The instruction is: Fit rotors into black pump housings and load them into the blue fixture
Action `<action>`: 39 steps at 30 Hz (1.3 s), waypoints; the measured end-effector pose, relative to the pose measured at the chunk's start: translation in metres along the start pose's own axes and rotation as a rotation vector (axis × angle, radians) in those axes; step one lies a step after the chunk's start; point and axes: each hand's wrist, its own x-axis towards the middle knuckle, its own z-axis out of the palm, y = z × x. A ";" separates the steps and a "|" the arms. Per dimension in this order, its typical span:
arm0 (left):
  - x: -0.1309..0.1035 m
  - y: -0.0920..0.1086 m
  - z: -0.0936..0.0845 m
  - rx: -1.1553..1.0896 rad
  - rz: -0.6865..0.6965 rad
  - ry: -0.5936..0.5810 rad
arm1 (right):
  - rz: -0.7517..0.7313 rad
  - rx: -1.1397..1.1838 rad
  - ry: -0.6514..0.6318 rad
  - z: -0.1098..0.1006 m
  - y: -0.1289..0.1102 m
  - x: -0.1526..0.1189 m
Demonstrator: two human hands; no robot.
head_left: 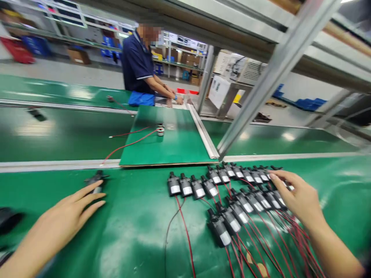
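On the left, my left hand (77, 206) lies stretched out with its fingers apart over a small black pump-like unit (95, 178). Its thumb is hidden. Rows of similar black cylindrical units with white labels (198, 189) lie on the green bench, to the right of centre. Red and dark wires (185, 231) trail from them toward me. At the right end of the back row, my right hand (301, 195) has its thumb and fingers closed around one small black unit (276, 168), which the hand partly covers.
A raised green board (174, 148) bridges the sunken channel behind the bench; a small wired part (160, 130) stands on it. A slanted metal post (275, 73) rises at the right. Another person (137, 61) works across the line. A dark object (10, 220) lies far left.
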 end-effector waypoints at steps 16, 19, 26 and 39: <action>-0.005 -0.009 0.012 -0.068 -0.223 0.028 | 0.041 0.267 -0.488 0.243 -0.342 0.197; -0.009 -0.015 0.009 -0.129 -0.220 0.079 | 0.125 0.346 -0.509 0.260 -0.348 0.202; -0.008 0.009 -0.002 -0.527 -0.387 0.266 | 0.362 0.822 -0.508 0.253 -0.331 0.179; -0.051 0.095 0.003 -0.867 -0.081 -0.061 | -0.164 1.144 -0.734 0.056 -0.308 0.066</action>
